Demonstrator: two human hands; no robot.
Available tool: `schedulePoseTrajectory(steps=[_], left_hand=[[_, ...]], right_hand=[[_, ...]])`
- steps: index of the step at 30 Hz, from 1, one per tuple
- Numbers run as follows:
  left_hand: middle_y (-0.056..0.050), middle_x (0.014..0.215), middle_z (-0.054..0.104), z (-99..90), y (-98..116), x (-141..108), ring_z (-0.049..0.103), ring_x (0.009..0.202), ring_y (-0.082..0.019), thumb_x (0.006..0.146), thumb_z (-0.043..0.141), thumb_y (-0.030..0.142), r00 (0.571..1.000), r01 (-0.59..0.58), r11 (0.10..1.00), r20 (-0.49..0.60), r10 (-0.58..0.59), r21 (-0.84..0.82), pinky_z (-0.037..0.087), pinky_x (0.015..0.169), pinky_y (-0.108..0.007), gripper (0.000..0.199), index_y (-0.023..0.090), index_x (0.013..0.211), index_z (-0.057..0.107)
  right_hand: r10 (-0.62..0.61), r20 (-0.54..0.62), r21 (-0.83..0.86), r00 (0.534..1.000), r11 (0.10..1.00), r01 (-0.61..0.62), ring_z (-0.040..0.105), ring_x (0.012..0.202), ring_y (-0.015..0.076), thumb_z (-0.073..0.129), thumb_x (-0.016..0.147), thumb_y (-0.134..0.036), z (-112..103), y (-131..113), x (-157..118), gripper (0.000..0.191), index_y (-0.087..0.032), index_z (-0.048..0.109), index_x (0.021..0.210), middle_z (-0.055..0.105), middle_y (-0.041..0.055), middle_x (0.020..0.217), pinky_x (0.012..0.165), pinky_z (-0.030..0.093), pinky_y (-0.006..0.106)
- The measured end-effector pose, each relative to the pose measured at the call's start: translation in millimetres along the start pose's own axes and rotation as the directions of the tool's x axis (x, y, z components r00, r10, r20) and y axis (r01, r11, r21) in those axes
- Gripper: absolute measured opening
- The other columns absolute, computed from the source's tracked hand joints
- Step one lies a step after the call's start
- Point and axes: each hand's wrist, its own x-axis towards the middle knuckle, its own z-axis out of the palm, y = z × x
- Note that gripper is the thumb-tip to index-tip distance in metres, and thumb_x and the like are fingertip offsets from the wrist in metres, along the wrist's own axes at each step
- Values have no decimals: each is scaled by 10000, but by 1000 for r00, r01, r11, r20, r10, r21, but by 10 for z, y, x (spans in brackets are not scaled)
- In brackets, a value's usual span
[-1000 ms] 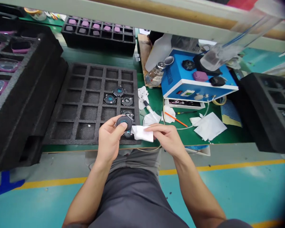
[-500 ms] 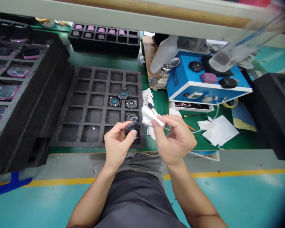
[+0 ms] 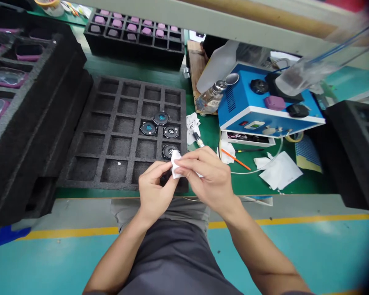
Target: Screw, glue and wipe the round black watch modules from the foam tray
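Note:
Between its thumb and fingers my left hand (image 3: 156, 189) grips a round black watch part (image 3: 166, 177), mostly hidden behind the fingers and the tissue. My right hand (image 3: 207, 176) pinches a folded white tissue (image 3: 176, 164) and presses it against that part. Both hands are above the near right corner of a black foam tray (image 3: 113, 125). Several round black parts lie in and across its right compartments, among them one with a blue mark (image 3: 149, 128) and one showing a ring (image 3: 170, 151).
Stacked foam trays (image 3: 49, 94) with pink-framed pieces stand left. Another foam tray (image 3: 135, 49) sits behind. At right are a blue machine (image 3: 249, 98), a glass bottle (image 3: 210, 98), an orange stick (image 3: 236, 159), white wipes (image 3: 281, 170) and a black foam block (image 3: 353, 151).
My right hand has moved left with the tissue, from beside the held part onto it. The orange stick is now uncovered. The camera view has shifted slightly.

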Motion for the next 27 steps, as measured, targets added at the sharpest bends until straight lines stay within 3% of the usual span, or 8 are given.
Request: schedulePoseTrajectory(steps=[3,7,11,18,27], left_hand=[[-44,881,747,10,-7,-1,674,794,-157,825,767,129,1000,-5,1000,-1,5,6,539,730,-262,219,205,1024,822],[-40,893,755,47,30,13,700,805,-146,809,780,118,998,17,997,-60,-21,-76,561,729,-232,222,205,1009,823],[-46,898,752,69,68,31,712,828,-156,793,790,114,996,35,994,-78,-44,-108,580,766,-241,229,207,998,828],[-40,850,737,62,64,7,687,776,-155,751,782,101,992,96,993,-73,-101,-75,567,723,-244,237,190,966,826],[-41,835,790,75,51,-13,733,745,-148,689,801,100,962,215,968,-142,-232,-129,596,725,-226,213,146,896,786]], right_hand=[[-25,-20,-49,999,999,24,650,815,167,673,937,-146,-41,99,-3,106,-207,755,966,761,45,863,726,536,329],[-21,-134,-266,991,964,-16,627,773,178,676,938,-174,-174,251,-58,81,-220,741,924,740,36,806,705,503,342],[-44,-186,-235,982,972,-1,653,827,195,725,909,-201,-234,183,-149,131,-261,733,1025,740,32,863,752,520,365],[-162,-140,-197,977,971,133,622,844,194,697,909,-148,64,60,-150,211,-282,734,1067,746,28,882,770,538,362],[-219,-234,-268,947,951,154,602,830,202,695,860,-53,247,102,-257,306,-224,698,1115,728,52,869,744,534,359]])
